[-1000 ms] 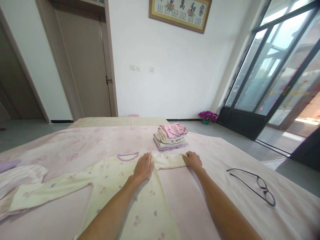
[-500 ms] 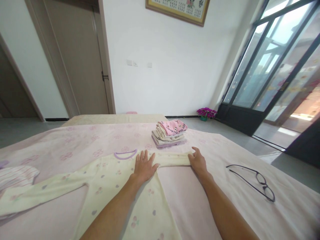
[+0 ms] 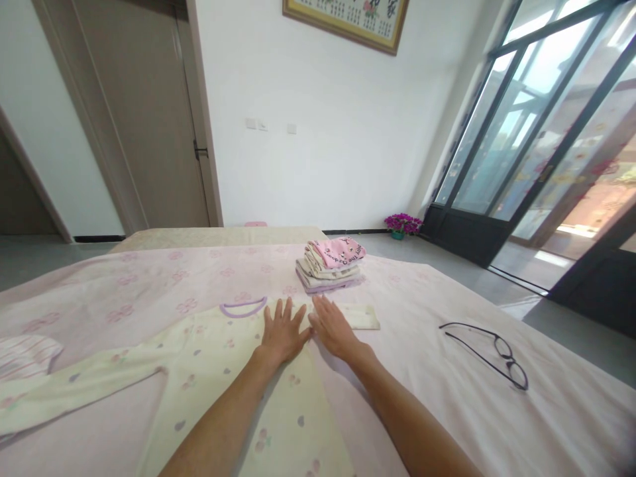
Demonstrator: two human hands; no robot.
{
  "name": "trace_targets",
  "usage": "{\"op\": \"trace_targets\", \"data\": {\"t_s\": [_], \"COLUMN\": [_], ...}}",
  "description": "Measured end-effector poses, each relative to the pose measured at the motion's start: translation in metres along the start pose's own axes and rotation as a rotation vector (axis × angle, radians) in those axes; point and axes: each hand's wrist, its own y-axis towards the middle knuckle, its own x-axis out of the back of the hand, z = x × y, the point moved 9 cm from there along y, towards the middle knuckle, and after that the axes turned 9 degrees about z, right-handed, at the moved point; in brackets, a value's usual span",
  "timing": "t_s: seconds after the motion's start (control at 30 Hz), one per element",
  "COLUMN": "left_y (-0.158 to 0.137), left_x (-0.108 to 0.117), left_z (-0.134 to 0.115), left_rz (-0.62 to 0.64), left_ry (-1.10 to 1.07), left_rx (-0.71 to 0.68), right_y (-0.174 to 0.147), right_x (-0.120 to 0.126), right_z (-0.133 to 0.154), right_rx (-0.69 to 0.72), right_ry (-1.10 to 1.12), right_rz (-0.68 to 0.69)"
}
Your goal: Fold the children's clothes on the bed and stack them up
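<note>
Pale yellow shirt (image 3: 203,371) is lying spread flat on the pink flowered cover (image 3: 422,344), its long axis running from the lilac collar (image 3: 243,310) toward the bottom of the view. Across that axis, the right-hand sleeve (image 3: 356,317) is stretching sideways, its cuff (image 3: 373,318) being left uncovered beyond the right hand (image 3: 334,328). Neither grip is being closed: the left hand (image 3: 283,331) is being rested with fingers splayed, nearer the collar; the right is being held flat over the sleeve, fingers together, nearer the cuff. Just beyond, a folded stack (image 3: 332,265) is standing.
</note>
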Motion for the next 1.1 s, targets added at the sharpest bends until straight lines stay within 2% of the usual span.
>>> {"op": "trace_targets", "data": {"t_s": [0.07, 0.13, 0.37, 0.43, 0.6, 0.7, 0.8, 0.93, 1.03, 1.1], "left_y": [-0.001, 0.0, 0.003, 0.002, -0.006, -0.016, -0.033, -0.073, -0.114, -0.142], "left_x": [0.001, 0.001, -0.004, -0.004, 0.004, 0.017, 0.047, 0.103, 0.132, 0.137], "left_z": [-0.001, 0.0, 0.002, 0.002, -0.001, 0.012, 0.058, 0.165, 0.252, 0.301], "left_rz": [-0.003, -0.002, 0.022, 0.026, -0.011, -0.052, -0.151, -0.287, -0.277, -0.206], "left_ry": [-0.014, -0.033, -0.048, -0.05, -0.15, -0.275, -0.303, -0.239, -0.181, -0.151], "left_rx": [-0.005, -0.005, -0.008, -0.015, -0.097, -0.134, -0.031, 0.208, 0.395, 0.491], "right_y": [0.001, -0.002, -0.031, -0.038, -0.04, -0.039, -0.037, -0.034, -0.032, -0.033], "right_x": [-0.02, -0.03, -0.022, -0.021, -0.023, -0.026, -0.029, -0.031, -0.032, -0.03], "right_z": [0.016, 0.005, -0.103, -0.125, -0.138, -0.138, -0.142, -0.147, -0.148, -0.147], "right_rx": [0.06, 0.009, -0.369, -0.459, -0.505, -0.501, -0.508, -0.507, -0.508, -0.51], "right_ry": [-0.012, -0.014, -0.086, -0.101, -0.136, -0.181, -0.206, -0.221, -0.223, -0.213], "right_rz": [0.086, 0.116, 0.139, 0.135, 0.07, 0.072, 0.084, 0.088, 0.098, 0.09]}}
